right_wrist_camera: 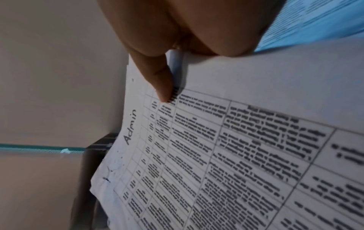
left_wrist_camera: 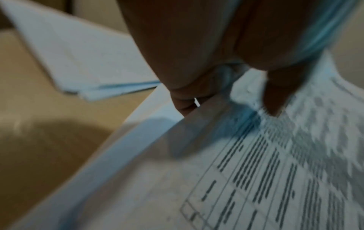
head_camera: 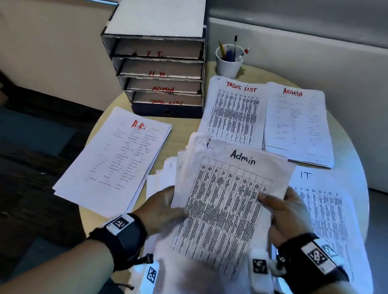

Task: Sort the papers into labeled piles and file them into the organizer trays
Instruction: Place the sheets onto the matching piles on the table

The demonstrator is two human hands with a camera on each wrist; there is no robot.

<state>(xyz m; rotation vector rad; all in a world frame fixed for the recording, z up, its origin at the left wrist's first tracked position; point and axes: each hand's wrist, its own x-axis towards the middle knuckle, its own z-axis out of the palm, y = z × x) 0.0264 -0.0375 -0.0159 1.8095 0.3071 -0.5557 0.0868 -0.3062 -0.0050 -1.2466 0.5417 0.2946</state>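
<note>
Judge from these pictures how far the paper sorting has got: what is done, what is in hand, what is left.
Done: labeled piles lie on the table: H.R., Tasks List, Admin, IT. In hand: left hand and right hand hold an unsorted stack topped by an Admin sheet. Left: finish sorting, then file; the organizer trays show no papers yet.

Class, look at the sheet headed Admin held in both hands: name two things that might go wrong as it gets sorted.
1. The Admin sheet has a dense table like the TASKS LIST pile, beside the ADMIN pile; it might land there.
2. The left hand and right hand grip a loose, uneven stack; sheets might slip.
</note>
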